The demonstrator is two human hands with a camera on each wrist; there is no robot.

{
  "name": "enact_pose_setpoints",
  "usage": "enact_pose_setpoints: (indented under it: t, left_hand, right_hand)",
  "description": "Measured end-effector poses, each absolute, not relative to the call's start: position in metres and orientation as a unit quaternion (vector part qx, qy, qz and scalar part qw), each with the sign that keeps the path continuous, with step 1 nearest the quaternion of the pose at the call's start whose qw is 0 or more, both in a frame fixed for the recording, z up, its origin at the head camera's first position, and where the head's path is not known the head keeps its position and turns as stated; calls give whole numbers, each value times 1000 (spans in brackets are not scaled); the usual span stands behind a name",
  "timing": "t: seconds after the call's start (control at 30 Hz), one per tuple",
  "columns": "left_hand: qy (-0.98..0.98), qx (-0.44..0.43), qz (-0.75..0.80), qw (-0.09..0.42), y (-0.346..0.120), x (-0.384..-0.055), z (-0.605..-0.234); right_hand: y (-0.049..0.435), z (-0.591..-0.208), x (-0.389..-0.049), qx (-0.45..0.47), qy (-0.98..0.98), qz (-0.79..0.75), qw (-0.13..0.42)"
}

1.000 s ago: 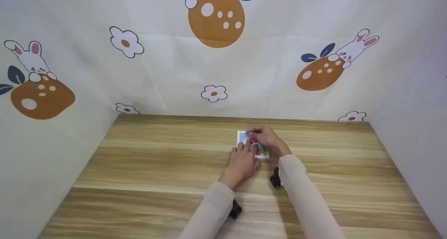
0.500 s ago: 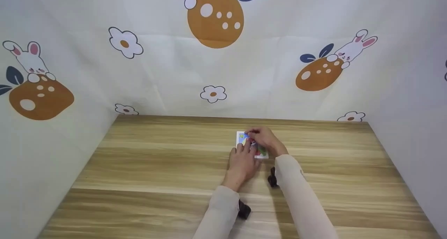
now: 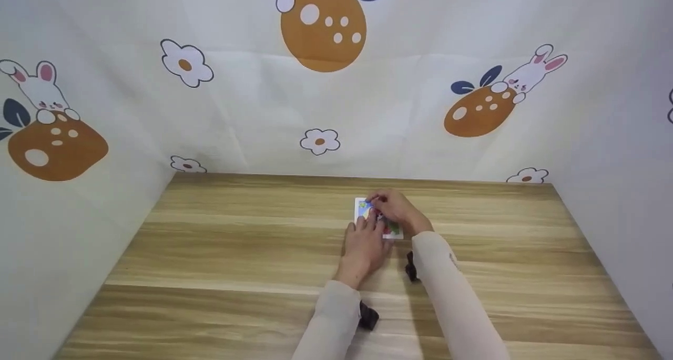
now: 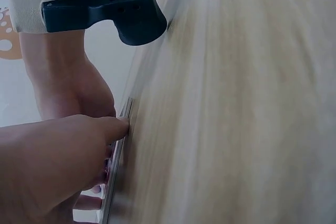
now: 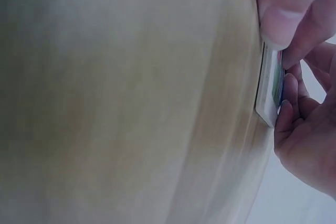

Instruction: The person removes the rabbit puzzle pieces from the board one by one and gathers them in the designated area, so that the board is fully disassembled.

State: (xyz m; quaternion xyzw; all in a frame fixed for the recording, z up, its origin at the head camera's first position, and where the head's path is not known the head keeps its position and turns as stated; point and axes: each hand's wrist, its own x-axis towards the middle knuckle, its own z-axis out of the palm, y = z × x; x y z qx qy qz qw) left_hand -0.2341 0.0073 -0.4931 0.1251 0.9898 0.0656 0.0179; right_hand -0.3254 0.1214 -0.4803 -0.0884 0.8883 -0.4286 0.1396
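Note:
A small rectangular picture board [image 3: 360,205] with a white border and a colourful print lies flat on the wooden table. My left hand [image 3: 363,247] holds its near side, fingers spread over the print. In the left wrist view the thumb [image 4: 118,127] meets the board's edge [image 4: 111,187]. Across the far right part, my right hand [image 3: 395,208] grips the board with bent fingers. The right wrist view has the right thumb [image 5: 281,24] against the pale, thick rim [image 5: 268,98]. Much of the print is covered, and whether a loose piece is under the right fingertips cannot be seen.
The wood-grain table [image 3: 221,255] reaches back to a pale cloth wall [image 3: 252,102] printed with rabbits, oranges and flowers. Dark wrist cameras hang under both sleeves, the left one [image 3: 369,316] and the right one [image 3: 411,267] close above the tabletop.
My left forearm shifted slightly right between the first and second frames. The right fingers moved slightly left over the print. The board stays in nearly the same place.

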Motion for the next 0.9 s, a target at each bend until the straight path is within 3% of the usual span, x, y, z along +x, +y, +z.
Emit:
enact_pose_setpoints:
  t: [0.9]
  left_hand:
    - [989,121,86,24,7,-229,-497]
  right_hand:
    - [122,-474,-325,-44,856,-464,222]
